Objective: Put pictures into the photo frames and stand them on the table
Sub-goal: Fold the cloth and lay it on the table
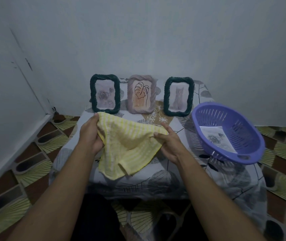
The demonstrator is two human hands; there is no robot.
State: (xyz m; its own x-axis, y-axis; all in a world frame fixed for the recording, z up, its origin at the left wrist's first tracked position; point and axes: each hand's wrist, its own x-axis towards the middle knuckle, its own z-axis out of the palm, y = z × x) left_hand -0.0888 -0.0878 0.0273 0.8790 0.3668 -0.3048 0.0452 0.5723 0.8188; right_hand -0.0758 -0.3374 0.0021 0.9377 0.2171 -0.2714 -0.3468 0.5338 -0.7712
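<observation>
Yellow striped cloth point(128, 145) stretched between both grips: left grip point(91, 134) clenched on its far corner, right grip point(168, 145) pinching its right edge. Straight beyond, upright along the back of the surface point(164, 173), all filled: rose frame point(93, 94) nearest the left grip, leaf frame point(141, 93), cat frame point(178, 96).

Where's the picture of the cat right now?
In the head view, the cat picture sits in the right-hand dark frame, at the right of the standing row, beside the pink frame and left of the purple basket.

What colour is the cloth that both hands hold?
Pale yellow with white stripes; the cloth shows clearly in the head view.
</observation>
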